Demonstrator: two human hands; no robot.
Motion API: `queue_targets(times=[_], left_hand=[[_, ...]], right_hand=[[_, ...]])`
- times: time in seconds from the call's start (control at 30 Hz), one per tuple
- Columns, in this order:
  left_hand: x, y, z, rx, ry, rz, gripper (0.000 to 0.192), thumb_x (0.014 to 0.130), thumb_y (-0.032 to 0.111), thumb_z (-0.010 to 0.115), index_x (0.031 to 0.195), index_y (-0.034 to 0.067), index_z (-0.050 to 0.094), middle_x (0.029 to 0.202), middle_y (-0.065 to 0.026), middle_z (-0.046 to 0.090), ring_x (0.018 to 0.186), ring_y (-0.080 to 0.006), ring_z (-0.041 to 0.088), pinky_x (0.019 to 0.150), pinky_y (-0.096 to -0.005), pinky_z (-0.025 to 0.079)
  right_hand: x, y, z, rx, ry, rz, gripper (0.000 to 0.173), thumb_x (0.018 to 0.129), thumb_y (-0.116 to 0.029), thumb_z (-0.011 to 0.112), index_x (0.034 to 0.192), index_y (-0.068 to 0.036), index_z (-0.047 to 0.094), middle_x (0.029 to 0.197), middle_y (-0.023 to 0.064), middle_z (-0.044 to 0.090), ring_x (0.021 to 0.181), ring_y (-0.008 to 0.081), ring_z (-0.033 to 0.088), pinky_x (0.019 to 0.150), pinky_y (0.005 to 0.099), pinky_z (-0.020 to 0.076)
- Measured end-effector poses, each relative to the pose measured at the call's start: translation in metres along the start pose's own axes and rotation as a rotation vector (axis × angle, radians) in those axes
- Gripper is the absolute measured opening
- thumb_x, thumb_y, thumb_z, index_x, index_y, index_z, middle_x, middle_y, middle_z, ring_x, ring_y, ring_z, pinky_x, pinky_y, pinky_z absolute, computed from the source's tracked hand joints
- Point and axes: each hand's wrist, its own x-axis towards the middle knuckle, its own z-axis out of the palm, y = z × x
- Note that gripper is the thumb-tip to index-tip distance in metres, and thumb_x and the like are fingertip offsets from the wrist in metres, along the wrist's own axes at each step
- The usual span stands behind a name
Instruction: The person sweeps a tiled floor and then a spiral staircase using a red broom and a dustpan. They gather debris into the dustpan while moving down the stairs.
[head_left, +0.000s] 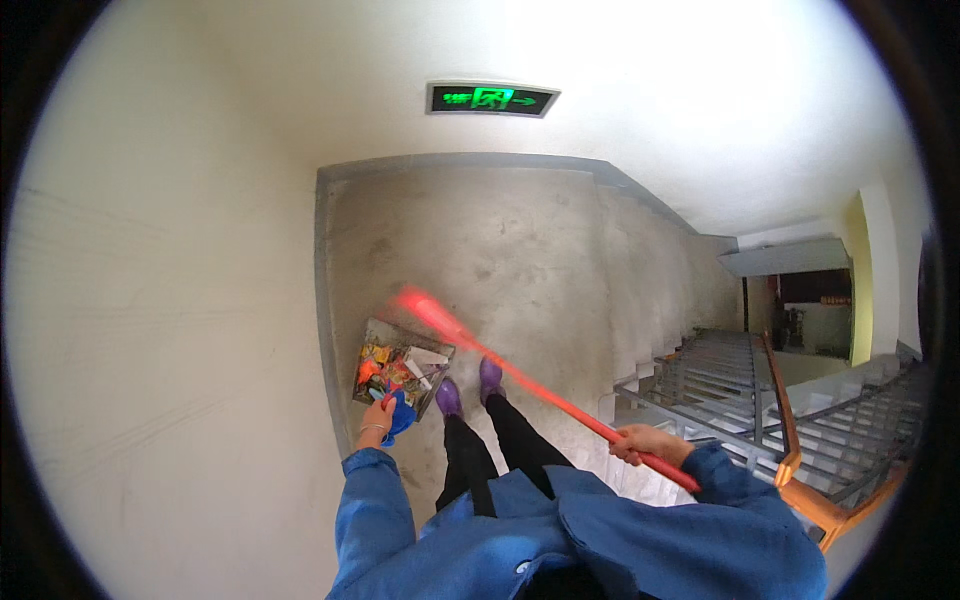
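Observation:
My right hand (639, 444) is closed around the red handle of a broom (551, 397), whose blurred red head reaches up and left over the landing floor. At the lower left, my left hand (377, 417) grips a short red handle or stick above a dustpan (403, 332) filled with litter. Orange, yellow and white scraps (369, 371) lie in the pan. Blue plastic or cloth (403, 415) hangs beside my left hand; whether the fingers also hold it I cannot tell. The broom head is just above and right of the pan's far edge.
My purple shoes (491, 377) stand on the concrete landing (525, 225), right of the dustpan. Steps (645, 277) begin at the right, by a metal railing (720, 375) with a wooden handrail (781, 397). A wall (187, 300) rises on the left. A lit green exit sign (493, 99) hangs ahead.

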Motion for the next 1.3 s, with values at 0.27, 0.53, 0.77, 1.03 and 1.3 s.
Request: queue_targets(times=[0.27, 0.53, 0.77, 1.03, 1.3], left_hand=[[-0.048, -0.012, 0.015, -0.163, 0.015, -0.008, 0.052, 0.080, 0.052, 0.043, 0.091, 0.002, 0.053, 0.090, -0.0236, 0.057, 0.084, -0.0407, 0.053, 0.072, -0.0454, 0.041], [-0.055, -0.037, -0.002, -0.272, 0.076, -0.090, 0.052, 0.081, 0.050, 0.044, 0.091, 0.001, 0.054, 0.086, -0.0243, 0.057, 0.082, -0.0400, 0.054, 0.071, -0.0445, 0.042], [-0.061, -0.048, 0.003, -0.308, 0.072, -0.164, 0.052, 0.081, 0.051, 0.044, 0.090, 0.000, 0.055, 0.090, -0.0239, 0.057, 0.085, -0.0392, 0.053, 0.073, -0.0428, 0.042], [-0.052, -0.053, 0.011, -0.289, 0.043, -0.262, 0.054, 0.081, 0.052, 0.040, 0.091, 0.000, 0.054, 0.092, -0.0237, 0.056, 0.087, -0.0390, 0.053, 0.075, -0.0437, 0.041], [-0.048, -0.062, 0.021, -0.242, 0.050, -0.251, 0.057, 0.081, 0.055, 0.038, 0.092, 0.002, 0.054, 0.093, -0.0221, 0.057, 0.088, -0.0386, 0.053, 0.075, -0.0446, 0.041]], right_hand=[[0.062, 0.059, -0.024, 0.499, 0.317, -0.045, 0.022, 0.076, -0.011, 0.049, 0.056, -0.010, 0.040, 0.046, 0.0011, 0.038, 0.035, 0.0137, 0.036, 0.033, 0.0272, 0.0286], [0.205, -0.170, -0.083, 1.282, 0.255, -0.459, 0.011, 0.076, -0.002, 0.051, 0.068, -0.005, 0.044, 0.061, 0.0016, 0.044, 0.055, 0.0148, 0.047, 0.048, 0.0269, 0.0411], [0.290, -0.276, -0.037, 0.408, 0.527, -0.211, 0.007, 0.075, -0.004, 0.048, 0.081, -0.004, 0.045, 0.066, 0.0066, 0.048, 0.052, 0.0197, 0.047, 0.046, 0.0307, 0.0422], [0.279, -0.139, -0.001, -1.403, 0.613, -0.353, 0.022, 0.064, -0.021, 0.055, 0.050, -0.005, 0.050, 0.062, 0.0146, 0.057, 0.051, 0.0271, 0.055, 0.047, 0.0363, 0.0455], [0.036, -0.115, 0.035, -0.672, 0.129, 0.050, 0.007, 0.069, -0.009, 0.054, 0.068, -0.004, 0.048, 0.049, 0.0034, 0.046, 0.040, 0.0120, 0.045, 0.036, 0.0257, 0.0366]])
